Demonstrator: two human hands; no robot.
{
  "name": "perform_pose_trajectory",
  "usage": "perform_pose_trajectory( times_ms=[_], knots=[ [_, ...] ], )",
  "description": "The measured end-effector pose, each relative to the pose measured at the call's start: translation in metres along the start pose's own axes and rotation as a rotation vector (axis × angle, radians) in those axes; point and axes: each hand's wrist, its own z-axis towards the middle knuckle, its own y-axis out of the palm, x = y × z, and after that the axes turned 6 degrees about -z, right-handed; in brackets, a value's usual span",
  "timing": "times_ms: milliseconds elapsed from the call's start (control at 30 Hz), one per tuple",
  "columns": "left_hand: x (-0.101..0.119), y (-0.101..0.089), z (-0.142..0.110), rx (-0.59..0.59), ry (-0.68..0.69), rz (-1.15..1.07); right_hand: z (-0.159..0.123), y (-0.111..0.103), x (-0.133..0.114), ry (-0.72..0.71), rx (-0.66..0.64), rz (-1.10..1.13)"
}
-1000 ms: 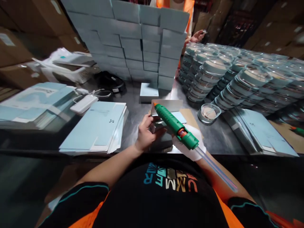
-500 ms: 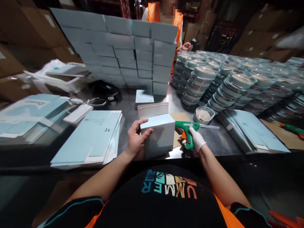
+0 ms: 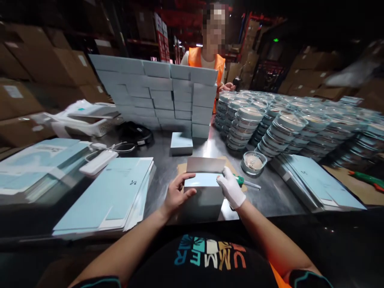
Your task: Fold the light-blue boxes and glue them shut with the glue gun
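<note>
A light-blue and grey cardboard box stands in front of me, its far flap raised. My left hand grips the left side of the box, with fingers and thumb at its top edge. My right hand, in a white glove, pinches the box at its upper right corner near the flap. Just beyond that hand, the green glue gun lies on a piece of brown cardboard, mostly hidden by the glove, its glue stick pointing right.
A small blue box stands ahead, before a wall of stacked boxes. Stacked clear round containers fill the right, with one single container nearer. Flat blue cartons lie left, more right. A person in an orange vest stands opposite.
My right hand has let go of the glue gun, which now lies on the table, and has moved left onto the box. My left hand stays on the box. The view has tilted up.
</note>
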Motion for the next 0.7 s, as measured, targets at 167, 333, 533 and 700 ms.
perform_pose_trajectory(
  times_ms=[167,333,533,700],
  knots=[
    [-0.012,-0.004,-0.002,0.006,0.148,0.096,-0.009,-0.020,0.012,-0.112,-0.119,0.061],
    [-0.008,-0.005,0.006,0.047,0.397,-0.137,-0.024,-0.031,0.027,-0.360,-0.157,-0.028],
    [0.016,-0.027,0.020,-0.352,0.230,0.103,-0.035,-0.031,0.009,-0.352,-0.234,-0.072],
    [0.022,-0.025,0.018,-0.299,0.224,0.082,-0.027,-0.034,-0.004,-0.358,-0.262,-0.063]
  ],
)
